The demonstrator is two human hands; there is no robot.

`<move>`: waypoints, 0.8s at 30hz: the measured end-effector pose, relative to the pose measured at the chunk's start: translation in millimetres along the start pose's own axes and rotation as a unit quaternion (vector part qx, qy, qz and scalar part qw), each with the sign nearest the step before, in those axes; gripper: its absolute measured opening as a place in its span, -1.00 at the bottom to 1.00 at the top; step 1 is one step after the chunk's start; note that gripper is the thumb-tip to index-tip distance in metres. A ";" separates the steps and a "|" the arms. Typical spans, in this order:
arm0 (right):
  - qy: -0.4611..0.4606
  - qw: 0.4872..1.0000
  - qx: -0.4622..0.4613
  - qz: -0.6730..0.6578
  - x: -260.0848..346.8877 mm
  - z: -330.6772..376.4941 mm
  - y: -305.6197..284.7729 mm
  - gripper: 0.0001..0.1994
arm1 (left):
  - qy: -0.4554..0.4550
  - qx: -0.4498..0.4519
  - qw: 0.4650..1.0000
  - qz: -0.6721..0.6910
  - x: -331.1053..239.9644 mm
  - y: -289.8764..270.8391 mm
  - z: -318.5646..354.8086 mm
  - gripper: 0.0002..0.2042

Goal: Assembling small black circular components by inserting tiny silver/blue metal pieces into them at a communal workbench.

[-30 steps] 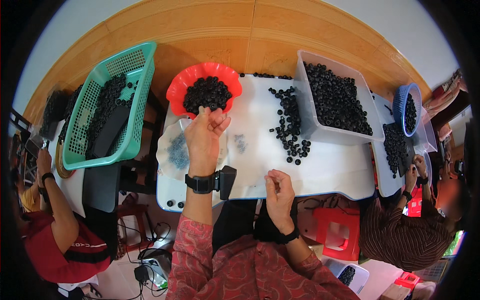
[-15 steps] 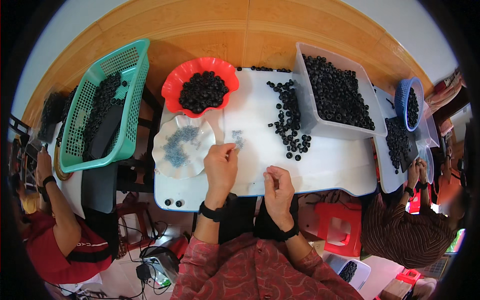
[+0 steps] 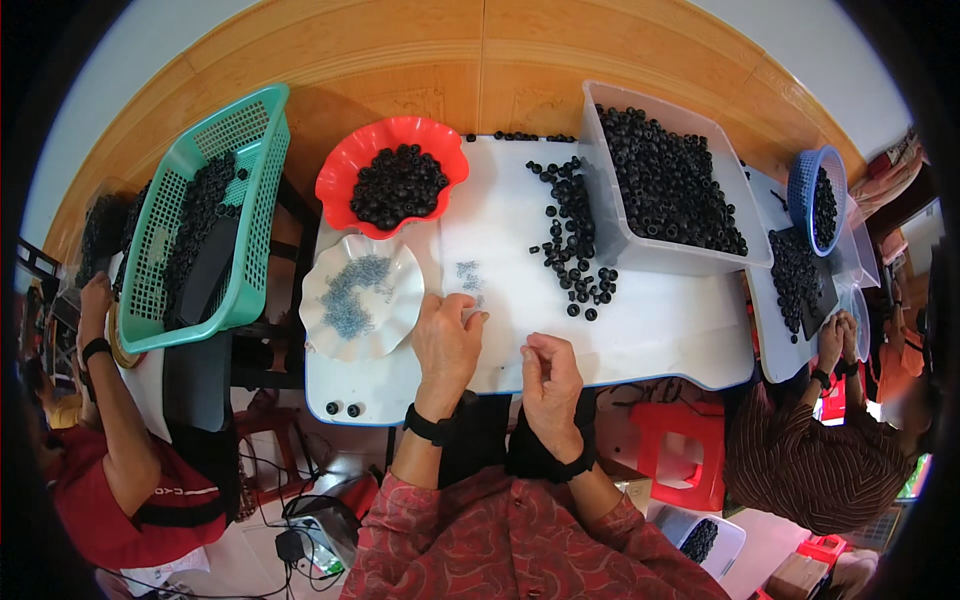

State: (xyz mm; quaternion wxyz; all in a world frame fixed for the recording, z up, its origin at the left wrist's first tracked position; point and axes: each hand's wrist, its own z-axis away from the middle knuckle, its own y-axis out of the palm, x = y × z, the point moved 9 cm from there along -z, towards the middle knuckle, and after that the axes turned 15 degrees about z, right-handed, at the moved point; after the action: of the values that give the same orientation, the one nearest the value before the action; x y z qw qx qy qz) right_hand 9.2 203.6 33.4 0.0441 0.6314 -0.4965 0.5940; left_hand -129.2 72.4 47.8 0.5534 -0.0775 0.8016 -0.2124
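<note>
The left hand (image 3: pixel 447 340) has come back from the red bowl (image 3: pixel 345 165) to the table edge (image 3: pixel 660 330), fingers curled on something too small to tell. The right hand (image 3: pixel 548 378) is pinched shut, contents hidden. Many black rings fill the bin (image 3: pixel 600 180); much looks left. Loose rings (image 3: pixel 575 250) trail away from the person, lying flat.

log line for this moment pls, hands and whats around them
left hand: on white table, fingertips by small grey parts | right hand: pinched, contents unclear | near: white dish, red bowl, loose black rings
</note>
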 end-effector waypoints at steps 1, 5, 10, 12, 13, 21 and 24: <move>0.000 1.000 0.000 0.002 0.0 -0.1 0.2 -0.84 | 0.012 -0.004 1.000 -0.004 -3.9 -1.1 -0.4 -0.81; -0.001 1.000 -0.002 0.000 1.0 0.0 0.3 -0.84 | 0.011 -0.003 1.000 -0.008 -1.5 3.2 0.9 -0.81; -0.010 1.000 -0.006 0.007 2.6 -0.3 -0.9 -0.84 | 0.012 0.005 1.000 -0.022 -3.8 4.2 0.0 -0.90; -0.012 1.000 -0.006 0.008 3.3 -0.5 -0.8 -0.84 | 0.023 0.002 1.000 -0.008 -4.3 0.7 0.6 -0.91; -0.013 1.000 -0.007 0.006 3.1 -0.5 -0.5 -0.84 | 0.034 -0.001 0.999 0.008 -5.2 -0.9 1.3 -0.93; -0.018 1.000 -0.016 0.017 3.6 -1.5 -3.0 -0.84 | 0.040 -0.004 0.998 0.040 -12.3 0.8 -4.8 -0.89; -0.008 1.000 -0.006 0.010 3.8 -0.9 -1.5 -0.84 | 0.054 0.002 0.998 0.028 -10.4 5.0 -6.0 -0.87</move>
State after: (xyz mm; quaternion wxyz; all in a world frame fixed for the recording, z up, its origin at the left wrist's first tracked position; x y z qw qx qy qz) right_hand 8.8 202.8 37.6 0.0375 0.6311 -0.5065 0.5862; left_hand -130.2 82.2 56.4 0.5153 -0.0426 0.8317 -0.2023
